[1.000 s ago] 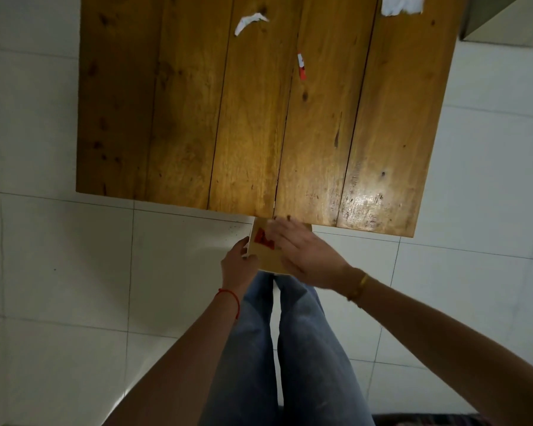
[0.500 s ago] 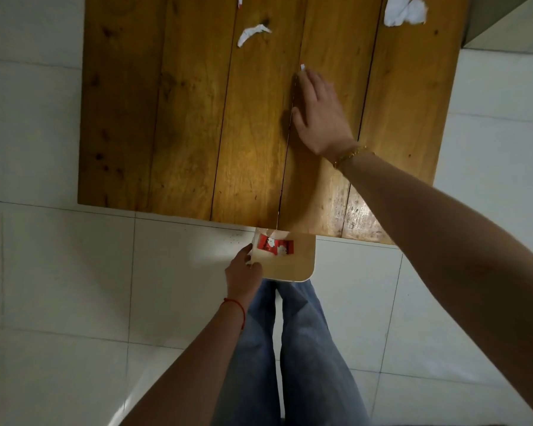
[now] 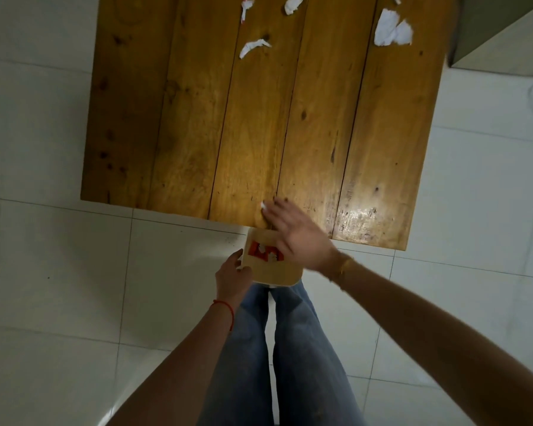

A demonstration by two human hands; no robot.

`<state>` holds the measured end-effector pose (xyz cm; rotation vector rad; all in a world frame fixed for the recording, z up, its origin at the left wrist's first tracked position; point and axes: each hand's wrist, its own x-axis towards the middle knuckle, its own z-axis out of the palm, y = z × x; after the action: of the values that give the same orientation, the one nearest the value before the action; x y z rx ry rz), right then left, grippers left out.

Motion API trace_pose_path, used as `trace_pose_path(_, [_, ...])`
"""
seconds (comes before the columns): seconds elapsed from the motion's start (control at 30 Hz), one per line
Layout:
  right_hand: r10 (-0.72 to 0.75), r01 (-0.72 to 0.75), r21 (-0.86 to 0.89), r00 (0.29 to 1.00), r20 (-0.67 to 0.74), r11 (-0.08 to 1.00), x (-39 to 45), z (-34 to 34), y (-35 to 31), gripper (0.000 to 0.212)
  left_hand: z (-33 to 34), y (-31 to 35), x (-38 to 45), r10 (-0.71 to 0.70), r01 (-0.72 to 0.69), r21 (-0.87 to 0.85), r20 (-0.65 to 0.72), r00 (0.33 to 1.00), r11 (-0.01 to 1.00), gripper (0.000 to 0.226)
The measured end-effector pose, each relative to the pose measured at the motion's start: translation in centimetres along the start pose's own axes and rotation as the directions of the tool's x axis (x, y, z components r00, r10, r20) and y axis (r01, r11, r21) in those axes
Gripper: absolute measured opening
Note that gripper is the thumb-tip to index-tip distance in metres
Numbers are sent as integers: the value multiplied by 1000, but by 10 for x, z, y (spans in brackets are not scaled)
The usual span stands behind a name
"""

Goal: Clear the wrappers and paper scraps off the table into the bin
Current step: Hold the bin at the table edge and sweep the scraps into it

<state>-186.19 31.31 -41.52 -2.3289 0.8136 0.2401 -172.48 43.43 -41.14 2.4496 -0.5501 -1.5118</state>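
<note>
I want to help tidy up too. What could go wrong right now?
The small scrap under the right hand sits at the table edge; it might miss the bin and land on the floor. The left hand holds the bin by one side only, so it could tip.

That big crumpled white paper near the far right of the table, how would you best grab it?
Pinch the crumpled white paper from above at its narrow middle, where the two lobes meet. It lies nearly flat on the table, so a side grip has little to catch; the creased waist likely bunches easily.
</note>
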Motion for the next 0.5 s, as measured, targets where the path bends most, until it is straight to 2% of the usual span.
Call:
trace_pose_path(0.17, [-15,2,153,996,83,988,-44,36,-29,50,-3,-5,-11,-13,13,10,-4,1000,1000,37])
trace_pose_path(0.3, [87,-76,193,995,-49,978,-59,25,-43,48,-12,-7,-29,-32,31,-26,-15,999,999,45])
trace_pose_path(0.5, [321,-269,271,932,-167,924,-85,-11,-56,51,-40,4,-60,9,-10,-46,-8,1000,999,44])
